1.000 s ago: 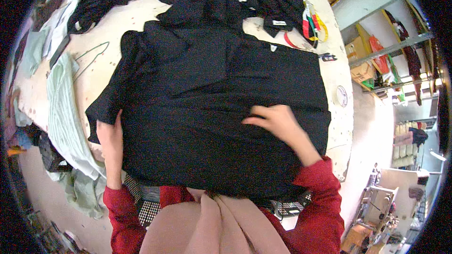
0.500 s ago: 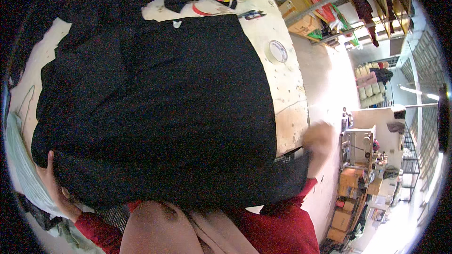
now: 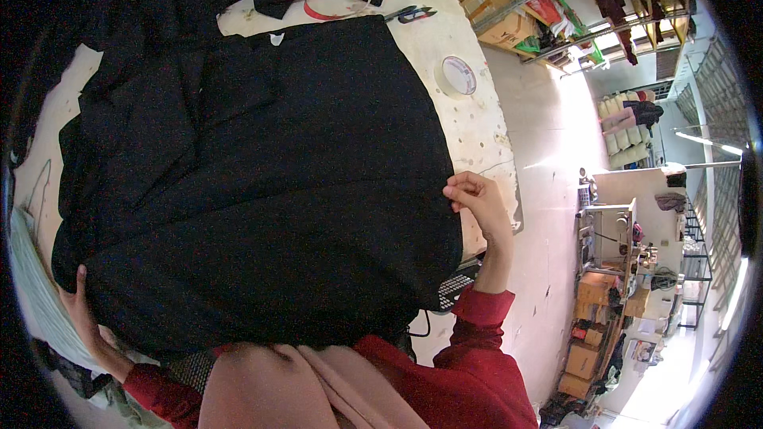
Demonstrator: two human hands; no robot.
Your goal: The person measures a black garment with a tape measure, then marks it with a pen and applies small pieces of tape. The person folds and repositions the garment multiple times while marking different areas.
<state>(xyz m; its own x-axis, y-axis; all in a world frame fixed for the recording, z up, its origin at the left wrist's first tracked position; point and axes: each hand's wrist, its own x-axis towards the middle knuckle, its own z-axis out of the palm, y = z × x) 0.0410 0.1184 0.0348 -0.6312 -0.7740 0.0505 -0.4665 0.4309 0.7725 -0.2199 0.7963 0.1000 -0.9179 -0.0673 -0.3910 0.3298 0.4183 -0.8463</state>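
Now a large black garment (image 3: 254, 191) is spread over the worktable (image 3: 477, 123) — it fills the middle and left of the frame. Its right edge is pinched by the closed right hand (image 3: 473, 195), and its lower left edge is gripped by the left hand (image 3: 79, 314). Scissors (image 3: 413, 13) and a tape roll (image 3: 458, 75) lie at upper right.

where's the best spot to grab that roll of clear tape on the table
Probably by the outer rim of the roll of clear tape, pinching across it from above: it lies flat on the table, with bare surface all round it.
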